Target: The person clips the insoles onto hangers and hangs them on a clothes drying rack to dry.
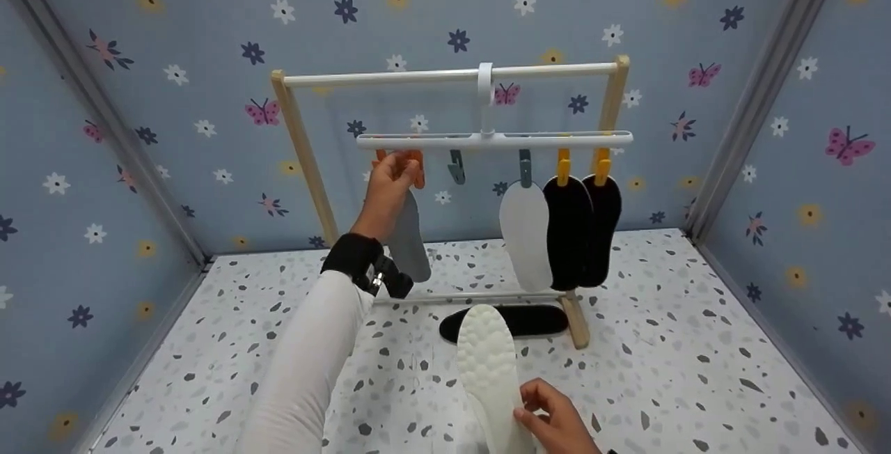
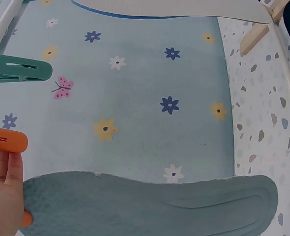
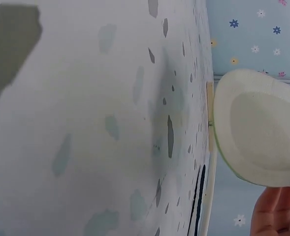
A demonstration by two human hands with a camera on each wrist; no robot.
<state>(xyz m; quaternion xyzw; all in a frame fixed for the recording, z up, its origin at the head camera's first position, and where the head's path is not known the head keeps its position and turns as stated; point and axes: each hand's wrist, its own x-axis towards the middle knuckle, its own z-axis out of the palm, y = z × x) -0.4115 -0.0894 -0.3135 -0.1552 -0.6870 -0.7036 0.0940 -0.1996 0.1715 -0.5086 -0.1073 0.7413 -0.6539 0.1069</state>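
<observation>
Overhead, left hand (image 1: 390, 179) raised, pinching orange clip (image 1: 415, 165) above grey insole (image 1: 407, 241), right hand (image 1: 553, 419) low, gripping white insole (image 1: 487, 370)

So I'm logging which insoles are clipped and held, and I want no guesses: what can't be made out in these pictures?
- Head view: the left hand covers the orange clip, so its bite on the grey insole is hidden.
- Head view: the white insole and the right hand are cut by the bottom edge.
- Head view: the black insole on the table is partly hidden behind it.
- Right wrist view: only fingertips show.
</observation>
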